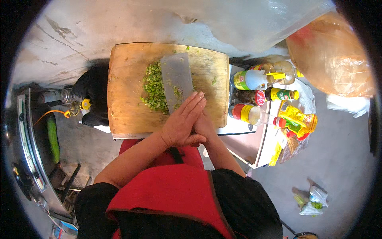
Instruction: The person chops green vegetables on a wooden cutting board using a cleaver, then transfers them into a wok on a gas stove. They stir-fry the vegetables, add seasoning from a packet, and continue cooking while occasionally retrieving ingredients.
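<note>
My left hand (184, 121) lies flat across my right hand (206, 123), palms together over the near edge of a wooden cutting board (128, 71). Neither hand shows anything held. Just beyond my fingertips a broad cleaver blade (177, 74) rests on the board, with green bits stuck to it; its handle cannot be seen. A pile of finely chopped green vegetable (153, 88) lies against the blade's left side, and a few scraps are scattered to the right.
Bottles, including a white-blue jug (250, 80) and a red-capped bottle (250, 115), crowd the right side near a yellow packet (298, 119). At left are a gas regulator (86, 104), a cucumber (53, 140) and a metal-edged stove. Plastic bags (317, 198) lie on the floor.
</note>
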`<state>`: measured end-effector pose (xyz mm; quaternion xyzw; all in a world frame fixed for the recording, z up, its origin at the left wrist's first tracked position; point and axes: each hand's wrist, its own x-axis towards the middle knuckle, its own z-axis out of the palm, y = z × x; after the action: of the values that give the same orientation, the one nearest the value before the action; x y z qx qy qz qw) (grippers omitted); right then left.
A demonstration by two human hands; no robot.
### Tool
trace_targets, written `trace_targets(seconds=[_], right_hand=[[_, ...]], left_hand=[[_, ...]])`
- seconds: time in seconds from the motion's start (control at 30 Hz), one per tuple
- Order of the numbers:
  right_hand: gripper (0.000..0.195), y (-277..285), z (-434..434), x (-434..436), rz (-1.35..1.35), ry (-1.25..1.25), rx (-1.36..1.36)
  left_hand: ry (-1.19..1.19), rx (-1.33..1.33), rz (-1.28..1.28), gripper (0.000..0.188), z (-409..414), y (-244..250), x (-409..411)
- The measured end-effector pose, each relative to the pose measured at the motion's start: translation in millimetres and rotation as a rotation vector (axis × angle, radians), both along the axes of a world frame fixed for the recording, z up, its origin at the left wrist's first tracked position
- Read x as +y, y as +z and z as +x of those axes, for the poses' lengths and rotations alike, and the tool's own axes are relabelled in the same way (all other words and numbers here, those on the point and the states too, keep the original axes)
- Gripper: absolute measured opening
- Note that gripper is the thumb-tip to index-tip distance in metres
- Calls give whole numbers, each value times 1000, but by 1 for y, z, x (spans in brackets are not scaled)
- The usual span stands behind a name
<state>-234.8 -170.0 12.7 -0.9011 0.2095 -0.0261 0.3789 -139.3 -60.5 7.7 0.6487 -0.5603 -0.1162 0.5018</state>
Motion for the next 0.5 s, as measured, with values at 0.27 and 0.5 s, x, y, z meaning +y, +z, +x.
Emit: trace_targets(seconds=[0.27,0.5], right_hand=[[49,14,-10,7,983,-588,214],[46,32,-10,8,1259,-797,211]], left_hand=[[173,82,47,97,24,-21,-16],[331,1112,-121,96,49,-26,-17]])
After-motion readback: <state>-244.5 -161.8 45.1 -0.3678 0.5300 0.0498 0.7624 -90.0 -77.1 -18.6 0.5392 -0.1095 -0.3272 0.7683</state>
